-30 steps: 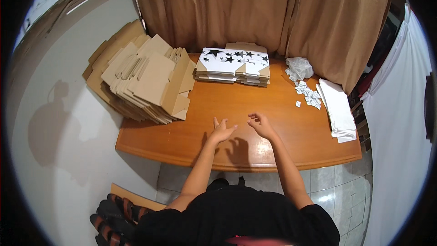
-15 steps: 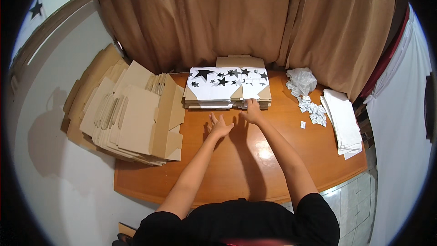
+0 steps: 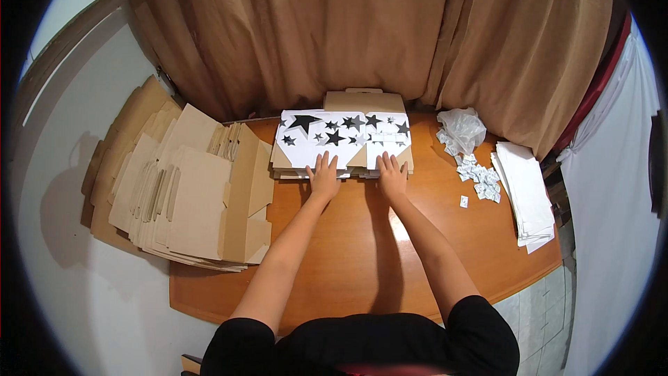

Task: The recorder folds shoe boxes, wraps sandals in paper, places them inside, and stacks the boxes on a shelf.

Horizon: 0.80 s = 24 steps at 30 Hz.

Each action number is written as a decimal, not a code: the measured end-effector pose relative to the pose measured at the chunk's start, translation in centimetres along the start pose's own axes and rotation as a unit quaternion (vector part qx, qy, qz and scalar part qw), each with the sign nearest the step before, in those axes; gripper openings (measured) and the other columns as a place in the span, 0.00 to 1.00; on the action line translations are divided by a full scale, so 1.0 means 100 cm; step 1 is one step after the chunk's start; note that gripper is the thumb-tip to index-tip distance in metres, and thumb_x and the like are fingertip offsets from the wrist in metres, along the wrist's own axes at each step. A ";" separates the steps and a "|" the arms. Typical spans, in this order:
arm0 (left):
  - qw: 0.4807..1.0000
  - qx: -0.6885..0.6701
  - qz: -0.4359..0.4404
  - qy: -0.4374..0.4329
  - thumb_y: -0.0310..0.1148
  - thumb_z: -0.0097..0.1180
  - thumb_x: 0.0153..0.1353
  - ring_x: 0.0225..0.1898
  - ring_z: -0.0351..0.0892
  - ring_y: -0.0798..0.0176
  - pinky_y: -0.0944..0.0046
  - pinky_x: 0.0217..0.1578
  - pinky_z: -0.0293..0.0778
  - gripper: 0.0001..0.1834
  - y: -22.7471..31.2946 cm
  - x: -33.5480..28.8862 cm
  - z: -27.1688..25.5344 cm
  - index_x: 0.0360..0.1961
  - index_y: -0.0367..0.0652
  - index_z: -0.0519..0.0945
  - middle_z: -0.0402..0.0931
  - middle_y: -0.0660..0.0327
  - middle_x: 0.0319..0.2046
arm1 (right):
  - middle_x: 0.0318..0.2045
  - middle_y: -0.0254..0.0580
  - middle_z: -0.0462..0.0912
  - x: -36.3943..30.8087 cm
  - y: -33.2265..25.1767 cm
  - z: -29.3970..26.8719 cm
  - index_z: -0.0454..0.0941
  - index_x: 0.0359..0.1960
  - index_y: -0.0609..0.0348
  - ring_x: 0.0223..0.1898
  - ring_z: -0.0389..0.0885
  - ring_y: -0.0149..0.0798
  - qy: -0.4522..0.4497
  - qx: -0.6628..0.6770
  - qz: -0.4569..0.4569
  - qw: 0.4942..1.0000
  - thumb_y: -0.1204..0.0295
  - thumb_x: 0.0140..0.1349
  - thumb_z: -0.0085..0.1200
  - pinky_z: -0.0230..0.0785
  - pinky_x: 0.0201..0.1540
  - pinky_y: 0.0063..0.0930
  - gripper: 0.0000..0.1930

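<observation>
At the back middle of the table lies a stack of flat cardboard boxes (image 3: pixel 353 158), topped by white paper with black stars (image 3: pixel 299 150). My left hand (image 3: pixel 324 177) is at the stack's front edge, fingers spread with their tips on the paper. To its right, my right hand (image 3: pixel 392 175) touches the same front edge, its fingers also stretched over the paper. Neither hand grips anything that I can see. A small white strip (image 3: pixel 387 138) lies on the paper just beyond my right fingers.
A large pile of folded cardboard (image 3: pixel 191 191) covers the table's left side. On the right are a clear plastic bag (image 3: pixel 462 129), many small white packets (image 3: pixel 480 177) and a stack of white paper sheets (image 3: pixel 522 191). A brown curtain (image 3: pixel 313 28) hangs behind the wooden table (image 3: pixel 334 264).
My left hand has moved forward from above the table onto the stack's front edge. My right hand has spread its fingers on the paper. The view has shifted slightly.
</observation>
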<state>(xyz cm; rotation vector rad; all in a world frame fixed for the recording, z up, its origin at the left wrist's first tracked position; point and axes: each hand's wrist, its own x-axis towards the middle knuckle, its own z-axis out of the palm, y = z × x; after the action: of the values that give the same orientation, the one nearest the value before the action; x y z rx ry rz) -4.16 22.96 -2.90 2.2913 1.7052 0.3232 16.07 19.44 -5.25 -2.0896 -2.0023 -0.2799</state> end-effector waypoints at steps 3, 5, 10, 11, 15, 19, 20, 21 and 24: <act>0.991 0.079 0.042 0.102 0.32 0.58 0.51 0.63 0.52 0.51 0.38 0.60 0.48 0.31 -0.004 -0.004 0.014 0.57 0.48 0.64 0.58 0.55 0.60 | 0.57 0.38 0.66 -0.013 0.010 0.012 0.67 0.55 0.50 0.59 0.64 0.41 0.110 -0.041 -0.049 0.992 0.72 0.54 0.50 0.52 0.58 0.58 0.23; 0.991 0.075 0.046 0.099 0.28 0.57 0.50 0.58 0.60 0.52 0.42 0.58 0.54 0.27 0.004 -0.011 0.011 0.54 0.47 0.66 0.64 0.57 0.53 | 0.55 0.36 0.70 -0.026 0.015 0.008 0.69 0.53 0.49 0.54 0.69 0.41 0.134 -0.018 -0.072 0.988 0.73 0.52 0.51 0.58 0.54 0.54 0.23; 0.979 0.096 0.113 0.136 0.27 0.52 0.52 0.54 0.63 0.53 0.44 0.55 0.58 0.22 0.003 -0.035 0.009 0.51 0.44 0.71 0.67 0.58 0.49 | 0.49 0.37 0.75 -0.060 0.014 -0.030 0.73 0.48 0.50 0.49 0.72 0.42 0.162 0.058 -0.084 0.981 0.76 0.52 0.49 0.63 0.51 0.44 0.19; 0.967 0.105 0.156 0.173 0.27 0.50 0.52 0.54 0.64 0.52 0.45 0.54 0.60 0.20 0.005 -0.040 0.010 0.49 0.43 0.72 0.67 0.58 0.50 | 0.46 0.37 0.77 -0.064 0.016 -0.037 0.76 0.45 0.51 0.47 0.73 0.43 0.190 0.094 -0.081 0.974 0.77 0.51 0.50 0.66 0.48 0.39 0.17; 0.919 0.132 0.253 0.272 0.26 0.48 0.52 0.47 0.74 0.53 0.52 0.45 0.70 0.16 0.022 -0.051 0.003 0.44 0.42 0.75 0.74 0.56 0.48 | 0.33 0.39 0.81 -0.068 0.037 -0.056 0.77 0.37 0.55 0.39 0.76 0.44 0.262 0.191 -0.059 0.944 0.77 0.51 0.51 0.67 0.46 0.32 0.11; 0.922 0.048 0.288 0.255 0.26 0.49 0.49 0.30 0.79 0.59 0.61 0.28 0.72 0.02 0.058 -0.062 -0.031 0.24 0.44 0.74 0.78 0.62 0.25 | 0.40 0.39 0.77 -0.080 0.068 -0.083 0.76 0.41 0.53 0.47 0.72 0.45 0.259 0.170 -0.048 0.950 0.75 0.56 0.51 0.59 0.54 0.46 0.11; 0.910 0.040 0.302 0.281 0.26 0.49 0.48 0.26 0.78 0.58 0.60 0.27 0.72 0.02 0.058 -0.064 -0.035 0.22 0.44 0.74 0.75 0.60 0.20 | 0.40 0.39 0.77 -0.084 0.063 -0.094 0.76 0.41 0.53 0.47 0.72 0.45 0.256 0.172 -0.053 0.950 0.75 0.56 0.51 0.59 0.54 0.46 0.11; 0.915 0.042 0.285 0.282 0.26 0.49 0.48 0.24 0.78 0.57 0.60 0.26 0.72 0.03 0.059 -0.069 -0.037 0.21 0.44 0.74 0.75 0.60 0.19 | 0.46 0.42 0.73 -0.089 0.058 -0.106 0.73 0.46 0.54 0.50 0.68 0.47 0.289 0.154 0.010 0.945 0.73 0.54 0.53 0.53 0.57 0.49 0.16; 0.926 0.040 0.235 0.291 0.27 0.51 0.47 0.22 0.78 0.56 0.59 0.24 0.73 0.03 0.078 -0.081 -0.044 0.19 0.45 0.76 0.75 0.60 0.19 | 0.56 0.51 0.61 -0.112 0.062 -0.122 0.62 0.55 0.59 0.58 0.55 0.51 0.315 0.172 0.115 0.926 0.65 0.51 0.59 0.45 0.60 0.50 0.30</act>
<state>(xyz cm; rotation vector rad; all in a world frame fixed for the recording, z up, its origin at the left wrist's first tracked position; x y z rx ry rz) -0.92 13.46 3.69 2.8429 1.3574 1.1501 22.04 4.92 2.89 -1.6990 -1.3081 -0.4500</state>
